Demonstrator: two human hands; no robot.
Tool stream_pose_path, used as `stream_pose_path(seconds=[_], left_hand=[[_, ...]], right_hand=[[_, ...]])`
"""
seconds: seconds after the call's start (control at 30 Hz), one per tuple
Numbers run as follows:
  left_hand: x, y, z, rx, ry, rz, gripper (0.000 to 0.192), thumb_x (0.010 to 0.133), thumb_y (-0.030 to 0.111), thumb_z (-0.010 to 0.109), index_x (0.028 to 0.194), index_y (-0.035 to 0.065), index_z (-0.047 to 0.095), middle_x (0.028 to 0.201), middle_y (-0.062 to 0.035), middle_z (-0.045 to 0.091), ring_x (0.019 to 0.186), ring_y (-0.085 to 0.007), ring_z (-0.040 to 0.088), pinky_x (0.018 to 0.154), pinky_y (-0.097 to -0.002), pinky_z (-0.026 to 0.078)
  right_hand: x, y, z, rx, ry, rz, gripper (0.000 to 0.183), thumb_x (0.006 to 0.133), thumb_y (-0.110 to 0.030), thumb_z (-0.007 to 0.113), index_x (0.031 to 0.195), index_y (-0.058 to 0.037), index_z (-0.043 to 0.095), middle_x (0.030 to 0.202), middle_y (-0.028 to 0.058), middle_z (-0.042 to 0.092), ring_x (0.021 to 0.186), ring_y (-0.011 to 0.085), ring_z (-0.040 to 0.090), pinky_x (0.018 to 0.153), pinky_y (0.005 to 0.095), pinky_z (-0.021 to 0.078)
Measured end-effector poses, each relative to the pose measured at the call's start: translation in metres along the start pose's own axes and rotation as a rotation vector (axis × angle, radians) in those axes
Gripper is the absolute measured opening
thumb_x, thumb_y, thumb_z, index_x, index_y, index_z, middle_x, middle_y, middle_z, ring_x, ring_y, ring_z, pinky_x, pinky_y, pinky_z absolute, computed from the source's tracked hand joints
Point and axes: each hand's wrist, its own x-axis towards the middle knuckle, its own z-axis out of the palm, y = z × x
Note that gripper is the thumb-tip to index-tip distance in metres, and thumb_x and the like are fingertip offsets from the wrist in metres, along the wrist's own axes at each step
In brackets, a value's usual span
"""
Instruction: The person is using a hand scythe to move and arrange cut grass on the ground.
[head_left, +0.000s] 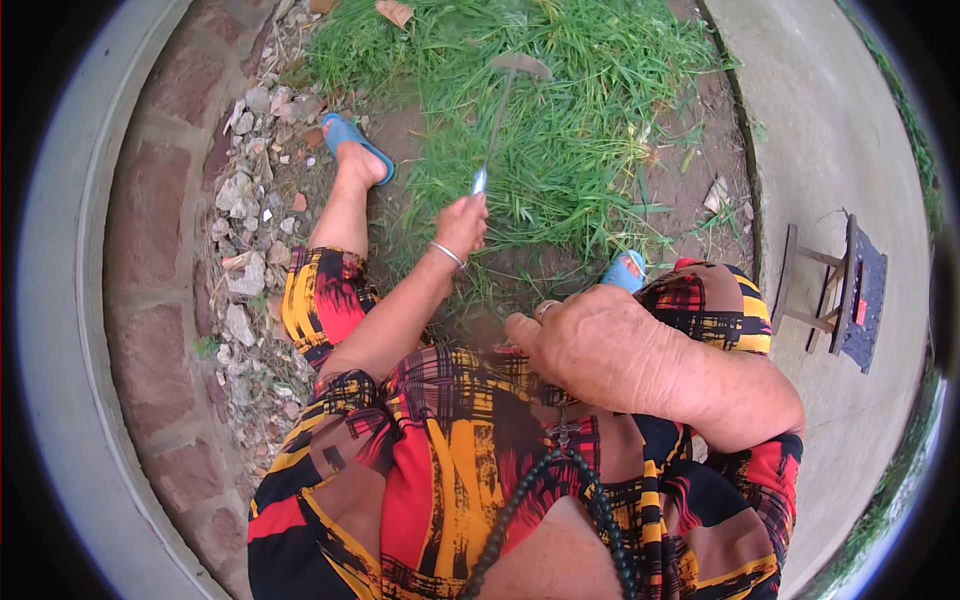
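My left hand (463, 223), with a bracelet at the wrist, grips the handle of a small hand hoe (496, 127). Its thin shaft points away from me, and the curved metal blade is over long green grass (577, 150) that lies in a thick, tangled layer on the soil. Close to my body, in front of the patterned shirt, is my right hand (585, 341), bent inwards, with a ring on one finger. Its fingertips are partly hidden, and whether it holds anything cannot be seen.
Stones and rubble (244, 195) line the left side, beside a stone-block wall base (169, 225). A concrete path (817, 135) runs along the right, with a small wooden stool (829, 289) on it. My feet in blue slippers (352, 142) are spread apart at the grass.
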Motion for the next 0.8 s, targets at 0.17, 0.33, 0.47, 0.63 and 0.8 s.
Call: stream_pose_path(seconds=[0.17,0.33,0.47,0.63,0.8], left_hand=[[-0.006,-0.018,-0.02,0.169,0.132,-0.132,0.038,0.09,0.043,0.045,0.075,0.009,0.047,0.048,-0.0001,0.041,0.034,-0.0105,0.035,0.034,-0.0265,0.032],[-0.026,-0.063,-0.015,0.362,0.039,-0.432,0.039,0.087,0.044,0.049,0.072,0.0078,0.049,0.049,-0.0003,0.043,0.034,-0.0127,0.038,0.034,-0.0286,0.033],[-0.019,-0.054,-0.01,0.264,0.043,-0.281,0.038,0.087,0.042,0.051,0.072,0.0074,0.049,0.049,-0.0004,0.044,0.035,-0.0119,0.04,0.034,-0.028,0.032],[-0.007,0.003,-0.003,0.082,-0.002,-0.046,0.032,0.091,0.038,0.047,0.077,0.0081,0.047,0.051,0.0,0.042,0.037,-0.0104,0.038,0.037,-0.0257,0.034],[0.006,0.017,-0.002,0.016,0.012,0.084,0.032,0.092,0.037,0.045,0.08,0.0078,0.047,0.051,-0.0004,0.043,0.037,-0.0108,0.038,0.038,-0.0255,0.035]], right_hand=[[0.009,0.0,0.003,0.008,-0.018,-0.022,0.021,0.076,-0.012,0.054,0.094,-0.0015,0.051,0.066,0.0128,0.058,0.063,0.0292,0.063,0.05,0.0379,0.0485],[-0.002,0.001,-0.004,0.011,-0.033,0.026,0.022,0.076,-0.012,0.054,0.095,-0.0014,0.051,0.067,0.0131,0.059,0.064,0.0297,0.063,0.05,0.0386,0.0484],[0.0,0.0,-0.006,0.012,-0.047,0.018,0.023,0.076,-0.012,0.055,0.096,-0.0012,0.051,0.067,0.0132,0.059,0.064,0.0296,0.063,0.05,0.039,0.0484],[0.0,0.001,-0.006,0.001,-0.06,0.037,0.024,0.076,-0.012,0.054,0.097,-0.0014,0.05,0.067,0.0131,0.059,0.064,0.0296,0.064,0.05,0.0389,0.0483],[0.002,0.0,-0.005,0.001,-0.075,0.042,0.024,0.076,-0.011,0.054,0.097,-0.0016,0.051,0.067,0.0128,0.059,0.064,0.0296,0.064,0.05,0.0388,0.0483]])
